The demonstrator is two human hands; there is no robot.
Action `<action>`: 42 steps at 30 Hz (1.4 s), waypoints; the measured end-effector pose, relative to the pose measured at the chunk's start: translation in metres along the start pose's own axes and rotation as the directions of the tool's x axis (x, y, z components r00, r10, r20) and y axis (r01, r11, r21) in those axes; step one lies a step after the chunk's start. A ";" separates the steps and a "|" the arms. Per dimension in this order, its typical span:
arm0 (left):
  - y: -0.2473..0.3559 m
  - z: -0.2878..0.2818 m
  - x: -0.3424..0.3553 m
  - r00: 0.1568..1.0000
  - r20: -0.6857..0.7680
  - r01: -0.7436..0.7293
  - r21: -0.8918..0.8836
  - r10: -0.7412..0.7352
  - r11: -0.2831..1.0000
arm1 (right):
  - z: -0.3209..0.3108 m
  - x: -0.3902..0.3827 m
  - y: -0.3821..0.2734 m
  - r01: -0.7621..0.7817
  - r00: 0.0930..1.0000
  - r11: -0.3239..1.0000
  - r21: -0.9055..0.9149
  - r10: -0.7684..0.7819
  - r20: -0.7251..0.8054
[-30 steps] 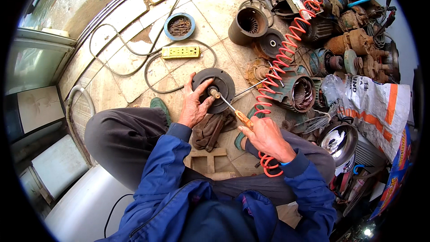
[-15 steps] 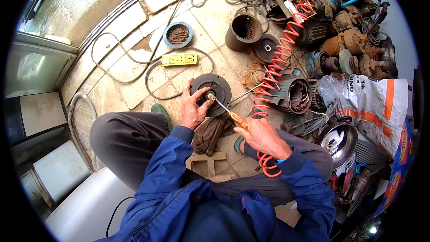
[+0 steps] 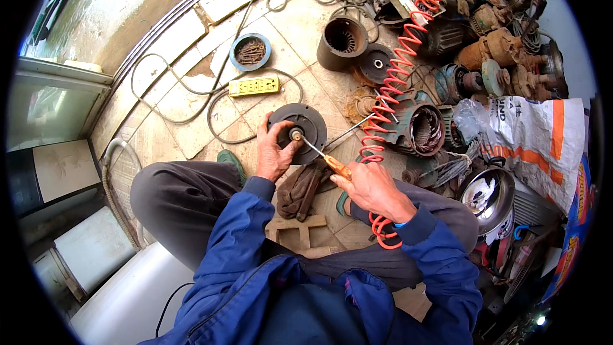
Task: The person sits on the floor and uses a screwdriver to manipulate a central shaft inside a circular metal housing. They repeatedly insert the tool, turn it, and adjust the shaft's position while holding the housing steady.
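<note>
My left hand (image 3: 276,153) grips a round black metal plate (image 3: 308,119) by its left side, fingers near a small brass-coloured fitting (image 3: 296,135) in its centre. My right hand (image 3: 370,188) is closed on the orange handle of a screwdriver (image 3: 338,167), whose steel shaft slants up-left to that central fitting; the exact contact of the tip is too small to tell. A crumpled brown cloth (image 3: 297,195) lies below the plate between my legs. A red coiled hose (image 3: 403,54) runs down just right of my hands.
A blue tray of rusty bolts (image 3: 250,52), a yellow power strip (image 3: 254,86) and cables lie on tiles ahead. A cylindrical housing (image 3: 341,43), motor casing (image 3: 424,129), rusty parts, white sack (image 3: 530,147) and steel pan (image 3: 486,199) crowd the right. A grey hose (image 3: 131,156) lies left.
The plate and screwdriver shift slightly left in view, with both hands keeping their grips. The screwdriver still points at the centre fitting.
</note>
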State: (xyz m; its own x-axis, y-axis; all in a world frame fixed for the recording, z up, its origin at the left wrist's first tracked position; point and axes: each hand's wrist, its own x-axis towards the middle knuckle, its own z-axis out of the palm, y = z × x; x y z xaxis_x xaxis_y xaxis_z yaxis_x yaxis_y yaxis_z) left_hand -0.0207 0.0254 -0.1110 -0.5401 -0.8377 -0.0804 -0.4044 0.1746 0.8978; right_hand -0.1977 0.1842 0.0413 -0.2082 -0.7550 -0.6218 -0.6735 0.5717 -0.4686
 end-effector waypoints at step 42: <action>-0.010 -0.004 0.004 0.997 0.063 -0.047 0.080 0.042 0.996 | 0.003 -0.003 0.003 0.108 0.982 0.993 -0.057 -0.115 -0.148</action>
State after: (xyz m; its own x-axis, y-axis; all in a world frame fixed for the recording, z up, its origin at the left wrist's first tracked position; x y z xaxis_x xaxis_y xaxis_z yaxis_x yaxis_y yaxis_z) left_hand -0.0159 0.0186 -0.1183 -0.6020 -0.7955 -0.0693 -0.4363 0.2550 0.8629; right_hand -0.1969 0.1892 0.0399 -0.2318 -0.8549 -0.4642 -0.7312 0.4678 -0.4964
